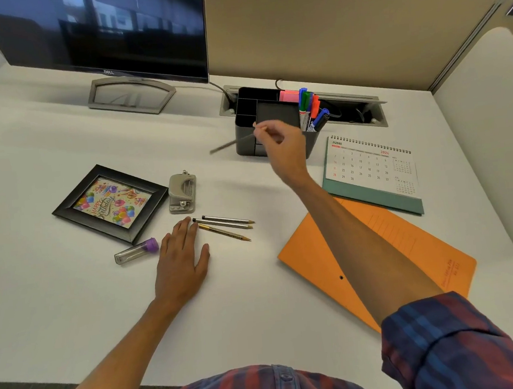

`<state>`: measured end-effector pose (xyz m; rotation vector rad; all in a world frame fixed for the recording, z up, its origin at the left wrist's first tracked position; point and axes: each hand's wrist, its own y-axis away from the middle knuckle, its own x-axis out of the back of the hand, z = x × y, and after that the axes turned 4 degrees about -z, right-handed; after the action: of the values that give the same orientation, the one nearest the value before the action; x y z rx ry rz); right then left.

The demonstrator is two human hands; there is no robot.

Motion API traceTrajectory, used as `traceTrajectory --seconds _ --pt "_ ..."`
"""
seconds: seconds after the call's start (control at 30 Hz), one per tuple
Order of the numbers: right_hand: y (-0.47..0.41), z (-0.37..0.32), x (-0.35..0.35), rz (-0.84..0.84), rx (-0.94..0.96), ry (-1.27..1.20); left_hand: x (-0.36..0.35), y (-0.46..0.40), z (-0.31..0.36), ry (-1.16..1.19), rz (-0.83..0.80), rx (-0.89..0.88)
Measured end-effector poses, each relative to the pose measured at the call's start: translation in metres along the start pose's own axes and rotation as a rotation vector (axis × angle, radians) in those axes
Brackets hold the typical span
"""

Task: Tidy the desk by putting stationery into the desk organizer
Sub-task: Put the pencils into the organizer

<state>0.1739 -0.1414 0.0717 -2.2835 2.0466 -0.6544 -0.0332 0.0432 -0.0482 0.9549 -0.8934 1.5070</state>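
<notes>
A black desk organizer (245, 139) stands at the back of the desk, with several markers (309, 109) and pink sticky notes (288, 96) in its right side. My right hand (278, 142) hovers in front of it, pinching a blurred grey pencil (229, 144) that sticks out to the left. Flat on the desk rests my left hand (182, 263), fingers spread, its fingertips touching the ends of three pencils (225, 226). A clear lead tube with a purple cap (136, 251) lies left of that hand.
A black picture frame (110, 204) and a grey hole punch (182, 192) sit left of centre. A desk calendar (371, 172) and an orange folder (409, 249) lie on the right. The monitor (95, 37) stands behind, with a cable tray (356, 111) behind the organizer.
</notes>
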Motion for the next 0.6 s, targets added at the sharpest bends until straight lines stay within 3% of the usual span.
traceTrajectory --seconds 0.1,0.2,0.33,0.5,0.6 --pt "-0.019 -0.008 0.008 0.186 0.089 0.084 0.000 0.000 0.000 0.004 0.008 -0.001" --pt "-0.032 -0.011 0.013 0.259 0.164 0.230 0.000 0.000 0.000 0.010 0.008 0.000" --pt "-0.042 -0.007 0.012 0.216 0.190 0.448 0.000 -0.001 0.000 0.008 0.004 0.000" --pt "-0.039 -0.006 0.010 0.067 0.069 0.567 0.000 0.000 -0.001 0.006 0.004 0.001" --pt "-0.025 -0.001 0.008 0.079 0.114 0.572 -0.001 0.000 -0.001 0.006 -0.001 0.000"
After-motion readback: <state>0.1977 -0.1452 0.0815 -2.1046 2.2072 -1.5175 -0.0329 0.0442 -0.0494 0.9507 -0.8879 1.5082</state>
